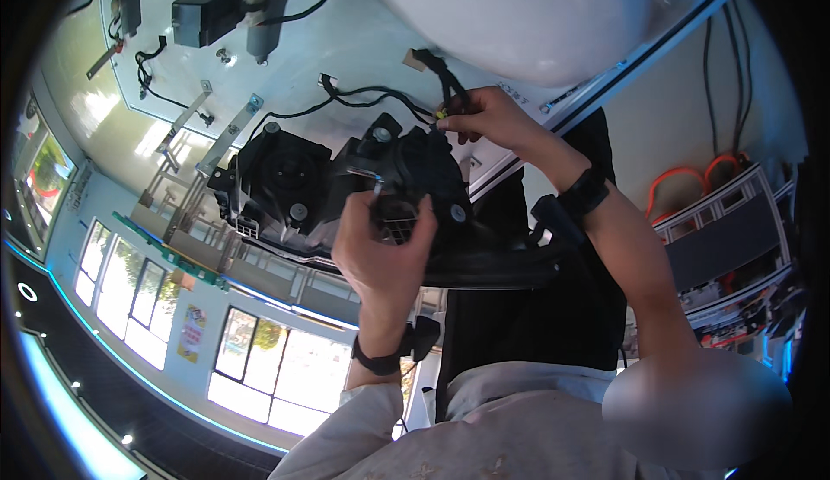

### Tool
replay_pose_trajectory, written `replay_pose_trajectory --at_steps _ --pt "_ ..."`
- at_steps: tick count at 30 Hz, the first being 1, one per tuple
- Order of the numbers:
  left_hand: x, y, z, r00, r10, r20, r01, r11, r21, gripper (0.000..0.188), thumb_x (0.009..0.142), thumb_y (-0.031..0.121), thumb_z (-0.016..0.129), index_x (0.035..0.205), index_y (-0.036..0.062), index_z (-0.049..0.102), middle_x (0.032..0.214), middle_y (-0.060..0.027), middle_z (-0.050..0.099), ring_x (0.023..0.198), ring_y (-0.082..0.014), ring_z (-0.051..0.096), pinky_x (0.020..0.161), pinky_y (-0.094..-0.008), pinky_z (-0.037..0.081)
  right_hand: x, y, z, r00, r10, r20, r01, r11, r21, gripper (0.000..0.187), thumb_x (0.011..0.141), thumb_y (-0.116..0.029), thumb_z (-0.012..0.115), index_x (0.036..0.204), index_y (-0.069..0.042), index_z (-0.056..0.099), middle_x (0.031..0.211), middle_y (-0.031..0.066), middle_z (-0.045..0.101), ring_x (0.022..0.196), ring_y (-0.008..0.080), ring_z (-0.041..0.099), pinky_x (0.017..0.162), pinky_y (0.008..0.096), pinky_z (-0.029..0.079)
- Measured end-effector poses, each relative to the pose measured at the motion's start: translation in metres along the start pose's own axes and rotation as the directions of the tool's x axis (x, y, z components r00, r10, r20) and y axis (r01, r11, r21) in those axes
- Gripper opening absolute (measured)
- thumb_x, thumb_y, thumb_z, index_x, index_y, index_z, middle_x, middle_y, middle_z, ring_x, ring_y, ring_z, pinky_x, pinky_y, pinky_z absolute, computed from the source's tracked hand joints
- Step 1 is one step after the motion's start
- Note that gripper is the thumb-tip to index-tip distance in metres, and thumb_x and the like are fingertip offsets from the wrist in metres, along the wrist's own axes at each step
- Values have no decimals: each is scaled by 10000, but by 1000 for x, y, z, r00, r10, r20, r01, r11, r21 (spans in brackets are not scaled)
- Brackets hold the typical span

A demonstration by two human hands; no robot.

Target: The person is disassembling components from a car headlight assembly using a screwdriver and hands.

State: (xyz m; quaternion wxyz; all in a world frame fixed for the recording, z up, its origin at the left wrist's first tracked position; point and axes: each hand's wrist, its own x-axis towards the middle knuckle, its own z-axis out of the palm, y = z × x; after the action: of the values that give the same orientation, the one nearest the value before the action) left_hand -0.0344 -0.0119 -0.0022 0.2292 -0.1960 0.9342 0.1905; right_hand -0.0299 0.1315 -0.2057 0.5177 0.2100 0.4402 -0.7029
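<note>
Big black car part [415,169] is in the mid. of the view, nr the edge of the pale table [285,65], in front of the person's tummy. Can't tell what it sits on. It has a round bump [284,173] on its L side, a long dark strip [510,264] along its low side, & a hole w/ a pale grid [398,227] in it.

L hand [380,259] is at that hole. Thumb & pointer are spread apart, w/ the grid showing in betw. A shiny bent bit [370,175] is just past the fingers. Other fingers are hard to see.

R hand [501,121] is at the far R side of the part. Thumb & pointer pinch a small yellow bit [442,113], right where a thick black wire [443,69] comes down. A thin black wire [372,92] runs from there to the L, over the table.

Both wrists have a dark band on, L band [380,361] & R band [584,193].

Also on the table: dark grey box [207,15] up top L, & metal strips [229,134] at its L edge. Big white round thing [519,13] is up top. Far R there's a rack [722,238] w/ an orange tube [666,182] nr it. Bright windows [121,272] low L
</note>
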Motion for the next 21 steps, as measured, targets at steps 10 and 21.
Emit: replay_pose_trajectory --at_steps 10,21 --pt "-3 -9 2 995 49 -88 -58 993 -100 318 659 160 849 869 67 629 758 -64 602 612 -257 625 539 -329 477 17 -59 6 992 129 -2 -129 991 -25 336 898 -310 714 1035 -6 672 748 44 641 530 41 519 405 177 345" --pt "5 -17 2 988 111 -103 -127 977 -171 369 594 160 846 895 76 650 716 -25 537 562 -186 547 485 -304 418 29 -54 7 985 159 60 -166 978 129 232 923 -126 679 1098 18 630 966 117 687 861 192 717 605 233 546"
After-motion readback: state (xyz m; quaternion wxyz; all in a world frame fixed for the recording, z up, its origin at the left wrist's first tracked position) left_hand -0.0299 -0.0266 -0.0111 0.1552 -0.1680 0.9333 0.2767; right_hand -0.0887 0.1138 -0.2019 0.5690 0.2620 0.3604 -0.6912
